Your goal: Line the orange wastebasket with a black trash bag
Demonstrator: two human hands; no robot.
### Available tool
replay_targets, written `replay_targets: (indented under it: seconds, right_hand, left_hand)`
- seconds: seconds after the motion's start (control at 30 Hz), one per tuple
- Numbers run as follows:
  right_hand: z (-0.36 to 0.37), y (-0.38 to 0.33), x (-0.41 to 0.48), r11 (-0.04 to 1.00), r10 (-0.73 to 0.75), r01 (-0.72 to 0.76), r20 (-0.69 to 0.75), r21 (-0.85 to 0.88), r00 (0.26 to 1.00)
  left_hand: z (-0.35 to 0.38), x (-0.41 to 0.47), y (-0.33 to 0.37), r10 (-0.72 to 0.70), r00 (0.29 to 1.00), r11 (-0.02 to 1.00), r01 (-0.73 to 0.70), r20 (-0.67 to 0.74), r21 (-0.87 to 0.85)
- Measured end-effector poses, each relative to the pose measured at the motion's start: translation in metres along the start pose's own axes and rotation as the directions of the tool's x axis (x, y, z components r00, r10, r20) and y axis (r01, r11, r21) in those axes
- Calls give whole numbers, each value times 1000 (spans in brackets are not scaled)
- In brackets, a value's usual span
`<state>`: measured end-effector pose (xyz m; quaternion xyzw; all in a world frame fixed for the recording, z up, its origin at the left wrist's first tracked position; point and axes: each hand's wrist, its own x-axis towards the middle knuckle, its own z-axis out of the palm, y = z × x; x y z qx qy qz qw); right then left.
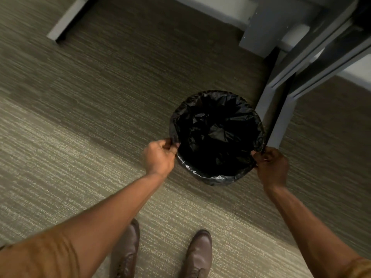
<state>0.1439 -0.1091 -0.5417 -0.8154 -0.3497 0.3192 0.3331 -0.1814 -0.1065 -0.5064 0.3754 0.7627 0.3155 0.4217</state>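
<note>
A black trash bag (216, 133) is spread wide over a round wastebasket on the carpet, its edge folded over the rim all the way round. The bag hides the basket itself, so no orange shows. My left hand (159, 157) pinches the bag's edge at the rim's near left side. My right hand (271, 167) grips the bag's edge at the near right side. Both arms reach down from the bottom of the view.
A grey desk leg (275, 117) stands right beside the basket on its right. More grey furniture frame (267, 35) and a grey bar (66, 21) lie further back. My two brown shoes (128, 251) stand on the striped carpet (80, 127) below the basket.
</note>
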Motion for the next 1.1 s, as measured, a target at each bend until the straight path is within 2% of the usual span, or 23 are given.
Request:
replay_targets:
  seconds: [0.07,0.2,0.3,0.4,0.53,0.7,0.87,1.07,1.1]
  right_hand:
    - [0,-7,16,1000,-20,20,-16,2,1000]
    - [-1,-17,48,997,-35,33,-25,-72,999]
    - [-2,-17,66,993,-57,55,-21,-104,998]
    - [1,-11,78,997,-19,18,-20,-81,1000]
    - [4,0,84,998,20,-23,-45,-64,999]
    - [9,16,84,994,99,-100,-7,-36,995]
    - [11,21,83,994,83,-83,-12,-75,997]
    - [8,3,63,993,79,-81,-26,-80,997]
    - [7,-3,55,991,74,-80,-62,-111,995]
  left_hand:
    - [12,19,11,-1,1000,999,1,-2,39]
    - [39,54,30,-12,997,999,15,77,-42]
    - [54,72,38,57,996,995,-63,69,83]
    - [62,83,38,121,988,982,-133,96,136]
    - [71,89,37,150,978,973,-173,146,156]
    - [77,94,29,154,977,971,-178,150,160]
    - [74,96,25,139,971,969,-174,194,175]
    - [67,95,28,181,948,908,-264,263,325]
    - [64,93,31,146,958,903,-231,249,363]
